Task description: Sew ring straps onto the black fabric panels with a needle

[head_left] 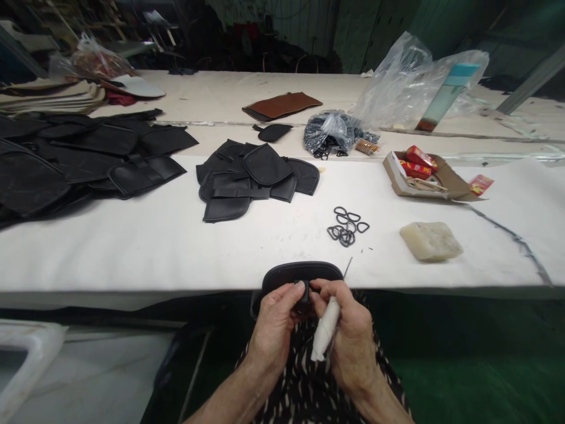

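Note:
At the table's front edge, my left hand [274, 323] is closed, thumb and fingers pinching a short black strap [302, 300] on a black leather piece with a rounded, stitched edge [302, 270]. My right hand [351, 330] is closed too, its fingertips at the same strap. Tucked in its palm is an awl-like tool with a white wrapped handle [325, 333]; a thin metal point [348, 268] sticks out past the knuckles. The fingers hide where strap and leather meet. Beyond my hands lies a loose group of black D-rings [346, 227].
A block of pale wax [430, 241] sits to the right, below an open cardboard box [397, 179] with red packets. Black leather pieces are piled at centre [265, 171] and left [88, 153]. Farther back are a bag of rings [329, 131] and a brown leather piece [285, 106].

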Demonstrator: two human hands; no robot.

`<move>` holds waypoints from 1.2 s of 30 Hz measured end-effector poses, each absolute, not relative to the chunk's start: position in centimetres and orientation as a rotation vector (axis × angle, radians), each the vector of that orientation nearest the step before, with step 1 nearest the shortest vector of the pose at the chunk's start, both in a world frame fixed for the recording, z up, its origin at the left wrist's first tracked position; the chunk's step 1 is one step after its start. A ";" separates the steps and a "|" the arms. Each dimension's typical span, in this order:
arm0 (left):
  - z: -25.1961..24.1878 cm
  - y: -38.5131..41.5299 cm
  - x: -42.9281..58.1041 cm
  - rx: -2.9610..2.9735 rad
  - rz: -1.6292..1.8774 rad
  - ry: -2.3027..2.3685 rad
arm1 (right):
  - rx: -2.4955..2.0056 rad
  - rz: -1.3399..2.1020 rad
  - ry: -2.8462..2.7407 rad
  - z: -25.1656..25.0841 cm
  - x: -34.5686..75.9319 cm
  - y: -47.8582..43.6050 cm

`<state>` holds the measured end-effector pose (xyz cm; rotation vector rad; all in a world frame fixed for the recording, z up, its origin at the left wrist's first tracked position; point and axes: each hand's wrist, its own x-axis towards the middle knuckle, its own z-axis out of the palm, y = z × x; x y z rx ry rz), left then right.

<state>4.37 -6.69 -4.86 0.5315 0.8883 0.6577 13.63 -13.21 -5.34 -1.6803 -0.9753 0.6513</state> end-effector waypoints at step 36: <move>-3.4 -6.0 3.6 0.563 0.589 0.815 | -1.468 0.776 -0.858 -5.2 13.3 -13.2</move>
